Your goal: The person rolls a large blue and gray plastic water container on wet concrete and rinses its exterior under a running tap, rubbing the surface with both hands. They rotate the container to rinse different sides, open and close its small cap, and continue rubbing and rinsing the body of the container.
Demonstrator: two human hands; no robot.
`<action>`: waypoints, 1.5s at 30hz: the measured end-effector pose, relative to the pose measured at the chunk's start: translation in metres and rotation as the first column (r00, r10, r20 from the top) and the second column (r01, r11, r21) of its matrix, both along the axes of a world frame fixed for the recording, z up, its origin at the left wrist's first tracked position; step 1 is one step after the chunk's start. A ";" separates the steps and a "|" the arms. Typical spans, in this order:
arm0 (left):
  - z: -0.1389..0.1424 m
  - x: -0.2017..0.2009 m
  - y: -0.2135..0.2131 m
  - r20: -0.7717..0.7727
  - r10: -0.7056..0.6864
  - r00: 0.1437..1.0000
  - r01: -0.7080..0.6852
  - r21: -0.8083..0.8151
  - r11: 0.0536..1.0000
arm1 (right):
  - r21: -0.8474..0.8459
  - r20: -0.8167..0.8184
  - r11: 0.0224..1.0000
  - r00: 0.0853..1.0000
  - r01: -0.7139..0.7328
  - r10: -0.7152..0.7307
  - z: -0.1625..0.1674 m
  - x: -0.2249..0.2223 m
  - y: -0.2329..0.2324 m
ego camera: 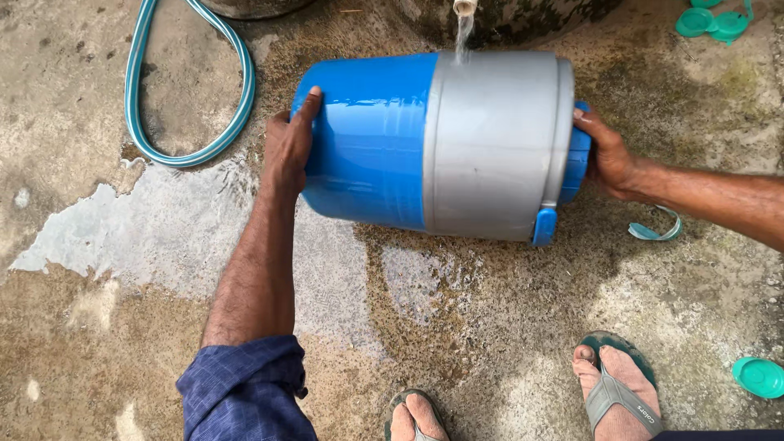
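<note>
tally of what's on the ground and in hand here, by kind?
Blue and grey water jug, held sideways under the tap stream by left hand and right hand: 1
Teal hose: 1
Green lids: 3, two at top right, one at bottom right
Teal plastic strip: 1
Sandals: 2
Total: 8

Rolled blue checked sleeve (245,384), grey-strapped green flip-flops (621,392)
</note>
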State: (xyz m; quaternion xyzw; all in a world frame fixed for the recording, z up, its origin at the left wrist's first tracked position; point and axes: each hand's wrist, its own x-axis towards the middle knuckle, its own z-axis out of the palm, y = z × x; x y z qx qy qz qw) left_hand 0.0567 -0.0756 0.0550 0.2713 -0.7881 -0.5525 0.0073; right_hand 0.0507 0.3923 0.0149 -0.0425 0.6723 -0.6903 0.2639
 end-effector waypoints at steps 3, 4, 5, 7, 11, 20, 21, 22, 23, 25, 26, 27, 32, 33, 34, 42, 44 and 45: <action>-0.011 0.007 0.013 -0.037 -0.005 0.999 0.010 0.119 0.993 | 0.054 -0.220 0.998 0.975 0.040 -0.027 -0.006 -0.003 0.022; -0.016 0.007 0.016 -0.076 -0.004 0.997 0.015 0.146 0.989 | 0.084 -0.240 0.996 0.971 0.021 -0.001 -0.007 -0.004 0.029; -0.019 0.007 0.019 -0.117 -0.005 0.993 0.025 0.171 0.985 | 0.113 -0.261 0.994 0.965 0.007 0.023 -0.007 -0.006 0.035; -0.028 0.007 0.025 -0.222 0.001 0.975 0.049 0.222 0.974 | 0.205 -0.358 0.978 0.929 -0.021 0.095 -0.007 -0.008 0.045; -0.043 0.019 0.030 -0.325 0.063 0.944 0.020 0.246 0.969 | 0.446 -0.538 0.895 0.791 -0.024 0.290 -0.003 -0.009 0.058; -0.036 0.026 0.040 -0.149 0.053 0.987 -0.113 -0.427 0.897 | 0.536 -0.631 0.844 0.653 -0.023 0.419 -0.006 0.010 0.052; -0.033 0.025 0.047 -0.170 -0.019 0.985 -0.084 -0.577 0.812 | 0.525 -0.624 0.850 0.665 -0.032 0.411 -0.005 0.011 0.051; -0.029 0.023 0.055 -0.152 -0.048 0.987 -0.062 -0.644 0.762 | 0.555 -0.607 0.832 0.678 -0.012 0.415 -0.004 0.011 0.050; -0.025 0.023 0.065 -0.130 -0.072 0.989 -0.041 -0.704 0.709 | 0.588 -0.587 0.809 0.690 0.004 0.423 -0.003 0.011 0.050; -0.015 0.026 0.085 -0.066 -0.150 0.986 0.041 -0.788 0.614 | 0.602 -0.559 0.799 0.714 0.000 0.421 0.000 0.009 0.048; -0.010 0.027 0.096 -0.023 -0.208 0.978 0.102 -0.814 0.572 | 0.584 -0.548 0.812 0.729 -0.018 0.410 0.001 0.009 0.048; -0.006 0.029 0.110 0.024 -0.263 0.965 0.164 -0.834 0.526 | 0.566 -0.535 0.824 0.745 -0.036 0.400 0.002 0.008 0.048; 0.021 0.014 0.187 0.116 -0.638 0.762 0.425 -0.831 0.357 | 0.547 -0.579 0.836 0.706 -0.035 0.409 0.004 0.009 0.048; 0.027 0.013 0.204 0.114 -0.670 0.733 0.448 -0.823 0.350 | 0.545 -0.594 0.838 0.690 -0.034 0.414 0.003 0.010 0.048; 0.033 0.010 0.221 0.140 -0.706 0.694 0.455 -0.845 0.280 | 0.550 -0.597 0.835 0.687 -0.025 0.414 0.003 0.009 0.048; 0.062 -0.013 0.292 0.282 -0.899 0.336 0.612 -0.791 -0.019 | 0.718 -0.532 0.696 0.642 -0.002 0.552 0.003 -0.002 0.050; 0.055 -0.028 0.269 0.212 -0.899 0.383 0.577 -0.815 0.054 | 0.669 -0.562 0.743 0.659 0.007 0.500 0.003 -0.002 0.052; 0.050 -0.035 0.247 0.190 -0.882 0.432 0.543 -0.835 0.086 | 0.643 -0.575 0.765 0.669 0.014 0.471 0.002 -0.002 0.053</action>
